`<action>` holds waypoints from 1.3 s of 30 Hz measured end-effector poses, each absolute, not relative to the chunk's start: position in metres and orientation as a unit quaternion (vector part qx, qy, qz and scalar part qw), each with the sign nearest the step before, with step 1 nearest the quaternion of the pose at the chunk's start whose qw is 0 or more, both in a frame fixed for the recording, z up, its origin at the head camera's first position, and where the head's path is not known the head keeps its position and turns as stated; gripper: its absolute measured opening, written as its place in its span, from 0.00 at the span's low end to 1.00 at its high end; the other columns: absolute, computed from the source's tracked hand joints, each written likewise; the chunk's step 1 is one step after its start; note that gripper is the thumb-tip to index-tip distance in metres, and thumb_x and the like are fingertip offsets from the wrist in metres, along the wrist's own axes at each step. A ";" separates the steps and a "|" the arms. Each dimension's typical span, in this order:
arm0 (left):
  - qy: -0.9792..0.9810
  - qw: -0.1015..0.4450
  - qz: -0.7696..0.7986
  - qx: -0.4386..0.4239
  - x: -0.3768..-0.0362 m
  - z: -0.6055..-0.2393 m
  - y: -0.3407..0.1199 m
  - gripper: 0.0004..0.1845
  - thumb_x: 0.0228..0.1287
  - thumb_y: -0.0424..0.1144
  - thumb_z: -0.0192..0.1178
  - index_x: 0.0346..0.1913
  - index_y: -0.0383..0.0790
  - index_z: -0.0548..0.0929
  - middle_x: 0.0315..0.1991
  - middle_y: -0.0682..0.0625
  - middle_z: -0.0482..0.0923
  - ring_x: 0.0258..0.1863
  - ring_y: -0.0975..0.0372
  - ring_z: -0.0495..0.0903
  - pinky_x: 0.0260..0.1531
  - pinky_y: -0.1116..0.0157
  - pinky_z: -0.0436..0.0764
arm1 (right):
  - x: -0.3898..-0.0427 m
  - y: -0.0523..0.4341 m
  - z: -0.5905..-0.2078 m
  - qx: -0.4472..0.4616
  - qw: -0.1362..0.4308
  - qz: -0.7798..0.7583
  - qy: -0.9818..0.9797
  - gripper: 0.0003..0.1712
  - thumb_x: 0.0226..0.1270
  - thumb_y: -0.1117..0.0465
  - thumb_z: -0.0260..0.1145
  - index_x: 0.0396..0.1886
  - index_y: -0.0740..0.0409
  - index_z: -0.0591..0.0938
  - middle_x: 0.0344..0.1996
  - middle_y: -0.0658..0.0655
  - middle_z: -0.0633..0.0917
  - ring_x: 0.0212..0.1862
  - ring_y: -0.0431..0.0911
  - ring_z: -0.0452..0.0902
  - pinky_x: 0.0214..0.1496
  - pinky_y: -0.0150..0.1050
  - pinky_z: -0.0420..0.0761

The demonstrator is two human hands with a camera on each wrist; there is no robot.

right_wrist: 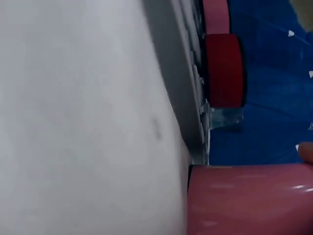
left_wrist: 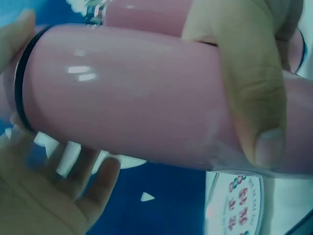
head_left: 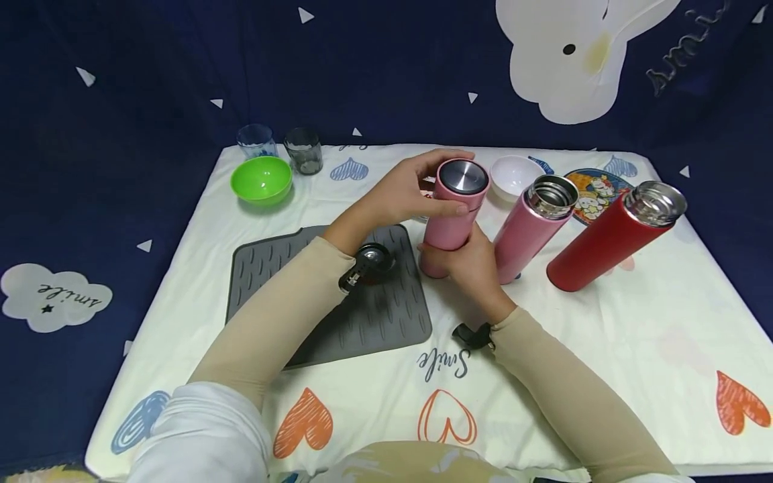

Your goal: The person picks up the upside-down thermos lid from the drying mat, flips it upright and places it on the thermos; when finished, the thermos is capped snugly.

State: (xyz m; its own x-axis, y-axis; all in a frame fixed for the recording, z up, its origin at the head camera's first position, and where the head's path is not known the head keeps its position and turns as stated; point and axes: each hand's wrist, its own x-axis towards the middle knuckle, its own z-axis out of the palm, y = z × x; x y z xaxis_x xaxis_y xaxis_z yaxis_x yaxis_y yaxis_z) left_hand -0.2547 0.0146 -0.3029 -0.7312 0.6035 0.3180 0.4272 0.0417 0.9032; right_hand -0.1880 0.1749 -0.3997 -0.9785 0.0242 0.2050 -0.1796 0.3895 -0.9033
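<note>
A pink flask [head_left: 451, 218] with a steel-topped lid [head_left: 463, 176] stands tilted near the middle of the cloth-covered table [head_left: 604, 349]. My left hand [head_left: 406, 191] curls round its top, fingers over the lid's far side and thumb across the front. My right hand [head_left: 468, 265] grips the flask's lower end from the near side. In the left wrist view the pink flask [left_wrist: 137, 93] fills the frame, with a black seam ring near one end and a thumb [left_wrist: 249, 98] lying over it. The right wrist view catches only the flask's body [right_wrist: 244, 200] against the white cloth.
An open pink flask [head_left: 531, 225] and an open red flask [head_left: 610, 238] lean just right of my hands. A white bowl [head_left: 512, 176] and a cartoon plate [head_left: 594, 191] sit behind them. Far left are a green bowl [head_left: 262, 180] and two glasses [head_left: 304, 150]. A grey ribbed mat [head_left: 374, 315] lies under my left forearm.
</note>
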 end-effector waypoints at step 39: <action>0.706 0.053 0.630 0.319 -0.250 -0.303 0.019 0.37 0.42 0.33 0.80 0.61 0.37 0.78 0.49 0.51 0.81 0.48 0.60 0.79 0.48 0.63 0.79 | -0.188 0.180 -0.396 0.036 0.068 0.529 -0.845 0.37 0.46 0.50 0.81 0.55 0.54 0.75 0.42 0.53 0.83 0.44 0.48 0.77 0.52 0.46 0.74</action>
